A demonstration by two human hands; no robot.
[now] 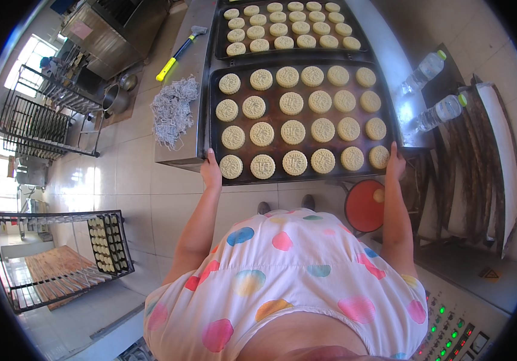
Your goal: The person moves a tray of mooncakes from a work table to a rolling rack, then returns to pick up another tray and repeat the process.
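Observation:
A dark baking tray [272, 108] full of rows of round, pale pastries [293, 132] with stamped tops lies in front of me, its near edge jutting past the metal worktop. My left hand [211, 172] grips its near left corner, thumb up along the rim. At the near right corner, my right hand [396, 165] holds the tray the same way. The fingers of both hands are mostly hidden beneath the tray. Just beyond it sits a second dark tray [246, 40] of similar pastries.
Left of the trays, a scraper [176, 60] with a yellow-and-black handle and a heap of whitish string [175, 111] lie on the worktop. Two clear bottles [425, 72] stand on the right. Below is a red round stool [364, 206]. Wheeled racks [60, 219] stand at left.

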